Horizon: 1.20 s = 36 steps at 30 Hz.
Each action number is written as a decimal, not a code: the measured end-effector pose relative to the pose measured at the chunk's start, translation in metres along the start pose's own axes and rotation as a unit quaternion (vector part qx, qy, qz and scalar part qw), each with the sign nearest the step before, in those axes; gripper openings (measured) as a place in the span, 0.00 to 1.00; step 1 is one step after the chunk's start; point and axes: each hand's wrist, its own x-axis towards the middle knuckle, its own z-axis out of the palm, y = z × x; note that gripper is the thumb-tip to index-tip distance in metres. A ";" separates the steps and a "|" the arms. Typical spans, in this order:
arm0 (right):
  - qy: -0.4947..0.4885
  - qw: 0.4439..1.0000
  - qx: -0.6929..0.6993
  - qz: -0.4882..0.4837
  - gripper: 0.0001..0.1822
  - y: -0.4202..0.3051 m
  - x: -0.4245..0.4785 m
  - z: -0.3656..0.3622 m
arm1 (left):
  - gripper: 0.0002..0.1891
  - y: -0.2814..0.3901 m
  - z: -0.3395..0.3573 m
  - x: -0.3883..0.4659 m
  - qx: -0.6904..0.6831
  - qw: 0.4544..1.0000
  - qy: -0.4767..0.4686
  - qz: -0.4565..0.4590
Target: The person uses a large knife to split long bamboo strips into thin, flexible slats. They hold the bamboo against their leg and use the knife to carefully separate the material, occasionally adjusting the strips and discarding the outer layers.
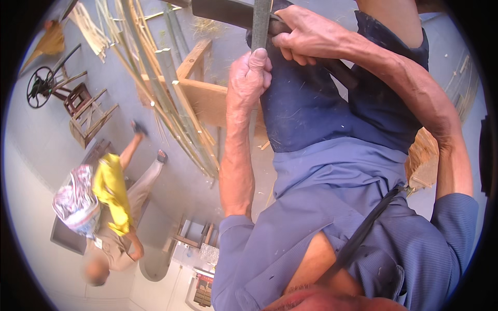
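Observation:
My left hand (251, 76) is closed around a grey-green bamboo strip (261, 25), its thumb lying along the strip's face. The strip runs up past the top edge of the view. My right hand (305, 37) grips the dark handle (342, 74) of a broad-bladed knife (221, 13) above my thighs. Its wide dark blade points left and passes behind the strip. Whether the cutting edge touches the bamboo cannot be told. Dark blue trousers (303, 112) with small fibres on them lie beneath both hands.
A wooden bench frame (198, 97) stands left of my legs, with long bamboo strips (171, 77) across it. Pale split strips (89, 31) lie beyond. Further left are a wooden stand with a handwheel (39, 87) and a seated person with yellow cloth (113, 190). A cut log (422, 163) is at my right.

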 end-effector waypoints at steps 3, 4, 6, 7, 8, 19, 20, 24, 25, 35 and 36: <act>-0.105 0.982 0.156 0.011 0.09 -0.020 -0.012 -0.020 | 0.30 0.033 -0.003 -0.008 0.024 1.000 0.003 -0.004; -0.125 0.971 0.202 -0.002 0.08 -0.023 -0.014 -0.023 | 0.30 0.047 -0.003 -0.012 0.032 0.999 0.007 -0.010; -0.131 0.944 0.293 -0.074 0.06 -0.024 -0.016 -0.030 | 0.30 0.077 0.004 -0.009 0.030 0.999 0.014 0.021; -0.128 0.931 0.330 -0.085 0.06 -0.024 -0.016 -0.037 | 0.30 0.091 0.009 -0.011 0.049 0.998 0.028 0.042; -0.110 0.933 0.334 -0.073 0.06 -0.024 -0.016 -0.044 | 0.29 0.094 0.012 -0.008 0.053 0.996 0.034 0.057; -0.118 0.973 0.196 -0.021 0.10 -0.020 -0.035 -0.056 | 0.25 0.040 0.012 -0.030 -0.027 0.999 -0.012 0.032; -0.093 0.984 0.151 0.010 0.11 -0.028 -0.038 -0.059 | 0.25 0.037 0.014 -0.026 -0.032 0.999 -0.010 0.040; 0.039 0.998 0.042 -0.033 0.13 -0.019 -0.041 -0.040 | 0.25 0.036 0.013 -0.020 -0.001 1.000 -0.016 0.024; 0.055 0.997 -0.004 -0.049 0.14 -0.016 -0.037 -0.039 | 0.25 0.037 0.013 -0.020 0.001 1.000 -0.015 0.020; -0.076 0.970 0.228 -0.027 0.13 -0.031 -0.043 -0.038 | 0.22 0.070 0.018 -0.014 -0.023 0.995 -0.006 0.097; -0.061 0.963 0.261 -0.017 0.13 -0.028 -0.044 -0.037 | 0.24 0.069 0.020 -0.018 0.049 0.991 0.023 0.124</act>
